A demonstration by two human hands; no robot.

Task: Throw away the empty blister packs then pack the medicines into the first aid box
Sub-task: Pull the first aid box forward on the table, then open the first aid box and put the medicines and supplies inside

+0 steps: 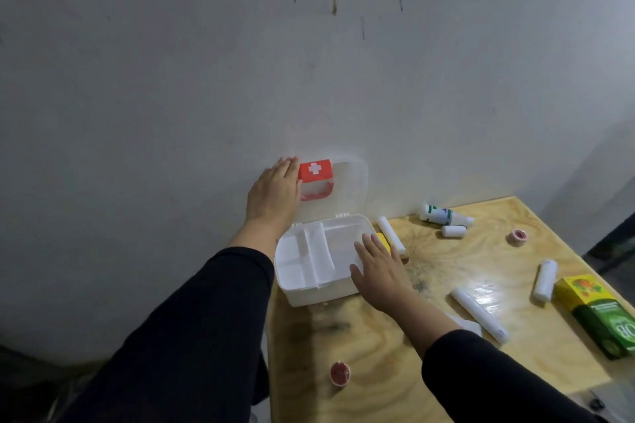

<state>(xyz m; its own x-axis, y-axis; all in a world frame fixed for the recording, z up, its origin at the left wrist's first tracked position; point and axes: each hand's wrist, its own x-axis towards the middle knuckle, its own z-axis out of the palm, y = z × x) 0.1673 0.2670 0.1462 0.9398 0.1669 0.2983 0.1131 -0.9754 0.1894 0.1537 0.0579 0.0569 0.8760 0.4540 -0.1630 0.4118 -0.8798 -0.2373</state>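
Dark sleeves (192, 330) nearest lens, first aid box (319, 261) open at table (429, 371) corner against wall, left hand (275, 196) flat on raised lid (343, 185), fingers spread, grasping nothing, right hand (378, 271) flat on box's right rim, empty, medicine bottle (443, 215), white rolls (479, 314), green-yellow carton (598, 316) right of box

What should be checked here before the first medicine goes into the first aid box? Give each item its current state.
1. Lid open and leaning back against the wall: ok.
2. Left hand steadying the lid beside its red handle: ok.
3. First aid box compartments empty and free for packing: ok.
4. Right hand free to pick something up: ok, it lies flat on the box's right edge, holding nothing.
5. Medicines within reach on the table, such as the white roll and the green and yellow carton: ok.
6. Empty blister packs already thrown away: cannot tell; none shows in this view.
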